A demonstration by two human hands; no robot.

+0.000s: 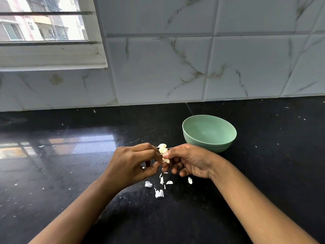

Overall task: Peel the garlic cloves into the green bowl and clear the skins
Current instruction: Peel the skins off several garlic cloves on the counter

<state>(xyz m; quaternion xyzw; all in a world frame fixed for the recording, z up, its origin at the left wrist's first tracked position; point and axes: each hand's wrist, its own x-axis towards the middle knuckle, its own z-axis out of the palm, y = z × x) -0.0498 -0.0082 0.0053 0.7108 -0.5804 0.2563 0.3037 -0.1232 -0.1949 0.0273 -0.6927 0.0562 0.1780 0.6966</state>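
Note:
A small cluster of pale garlic cloves (163,150) is held above the black counter between both hands. My left hand (133,164) pinches it from the left with curled fingers. My right hand (190,161) pinches it from the right, thumb on the cloves. A green bowl (209,132) stands just behind my right hand, and its inside looks empty. Several white skin pieces (159,193) lie on the counter below my hands.
The glossy black counter (70,173) runs to a marble-tiled wall (158,67) at the back. A window (44,23) is at the upper left. Tiny white flecks are scattered over the counter.

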